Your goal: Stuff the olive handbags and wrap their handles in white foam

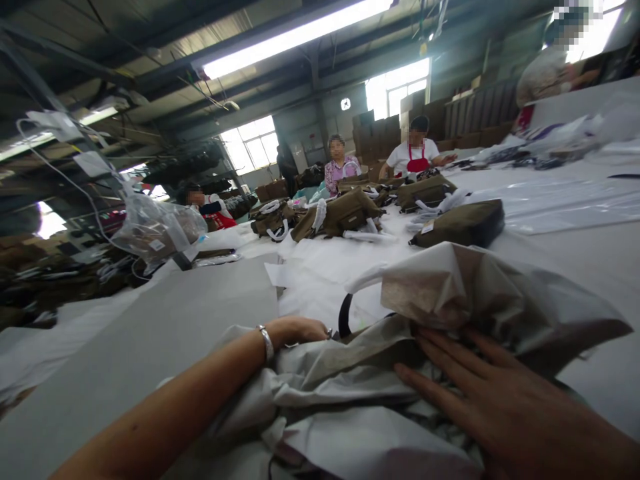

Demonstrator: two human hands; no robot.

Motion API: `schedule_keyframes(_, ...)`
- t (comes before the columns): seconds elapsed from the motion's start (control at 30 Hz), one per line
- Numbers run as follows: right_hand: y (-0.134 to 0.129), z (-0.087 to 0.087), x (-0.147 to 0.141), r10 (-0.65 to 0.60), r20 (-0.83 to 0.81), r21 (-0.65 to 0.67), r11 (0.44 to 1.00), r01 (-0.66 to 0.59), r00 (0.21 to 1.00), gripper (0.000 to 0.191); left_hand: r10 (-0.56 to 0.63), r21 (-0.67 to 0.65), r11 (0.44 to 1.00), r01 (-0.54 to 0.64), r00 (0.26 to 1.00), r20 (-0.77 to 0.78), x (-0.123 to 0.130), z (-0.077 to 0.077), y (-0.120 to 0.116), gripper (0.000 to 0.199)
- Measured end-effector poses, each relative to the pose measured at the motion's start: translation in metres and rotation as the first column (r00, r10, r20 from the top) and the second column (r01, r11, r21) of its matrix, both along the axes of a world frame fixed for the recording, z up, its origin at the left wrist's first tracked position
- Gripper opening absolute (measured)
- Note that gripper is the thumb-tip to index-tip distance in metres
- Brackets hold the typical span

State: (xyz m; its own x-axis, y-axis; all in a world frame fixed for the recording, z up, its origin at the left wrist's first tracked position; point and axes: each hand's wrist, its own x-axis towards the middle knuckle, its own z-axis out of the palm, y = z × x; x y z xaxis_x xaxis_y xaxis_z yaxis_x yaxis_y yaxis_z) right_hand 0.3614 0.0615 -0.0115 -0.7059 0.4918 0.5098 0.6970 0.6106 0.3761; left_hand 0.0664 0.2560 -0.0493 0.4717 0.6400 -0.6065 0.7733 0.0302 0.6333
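A bag with crumpled pale grey fabric [345, 383], apparently its lining, lies on the table right in front of me. From its far side a dark curved strap [345, 315] and a white-wrapped handle [367, 279] stick up. My left hand [300, 329], with a silver bracelet at the wrist, curls over the bag's far left edge; its fingertips are hidden behind the fabric. On the right, my right hand [493, 393] lies palm down with fingers spread, pressing on the fabric beneath a raised, puffed-out fold [450, 287].
Olive bags [345, 213] with white-wrapped handles sit across the table, one more olive bag [457, 223] nearer. Clear plastic sheets [555, 203] lie at right. A plastic bag [155, 227] hangs on a post at left. Several people, one in a red apron [417, 160], are at the far side.
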Motion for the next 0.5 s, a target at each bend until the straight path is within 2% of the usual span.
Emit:
schedule_keyframes(0.07,0.000,0.001,0.000,-0.005,-0.021,-0.010,1.000,0.004,1.000,0.087,-0.029,-0.077,0.997,0.024,0.998,-0.061,-0.001,-0.001,-0.002,0.018)
schedule_keyframes(0.13,0.000,0.001,0.000,-0.009,-0.036,-0.019,1.000,0.009,0.999,0.088,-0.011,-0.097,0.995,0.006,0.999,-0.053,-0.003,0.001,-0.006,0.015)
schedule_keyframes(0.2,-0.001,0.000,0.000,-0.011,-0.032,-0.034,0.999,0.010,0.999,0.089,0.053,-0.073,0.996,-0.051,0.998,0.021,-0.006,0.006,-0.013,0.019)
schedule_keyframes(0.3,-0.001,-0.003,0.000,-0.014,-0.082,-0.052,0.999,0.010,0.997,0.086,0.172,-0.017,0.985,-0.172,0.964,0.204,-0.013,0.018,-0.023,0.038)
schedule_keyframes(0.4,-0.002,-0.006,0.000,-0.022,-0.131,-0.065,0.998,0.013,0.991,0.079,0.273,0.057,0.944,-0.324,0.869,0.412,-0.022,0.032,-0.030,0.056)
schedule_keyframes(0.5,-0.002,-0.006,-0.001,-0.017,-0.145,-0.074,0.997,0.006,0.989,0.068,0.304,0.184,0.841,-0.509,0.725,0.618,-0.032,0.047,-0.039,0.060)
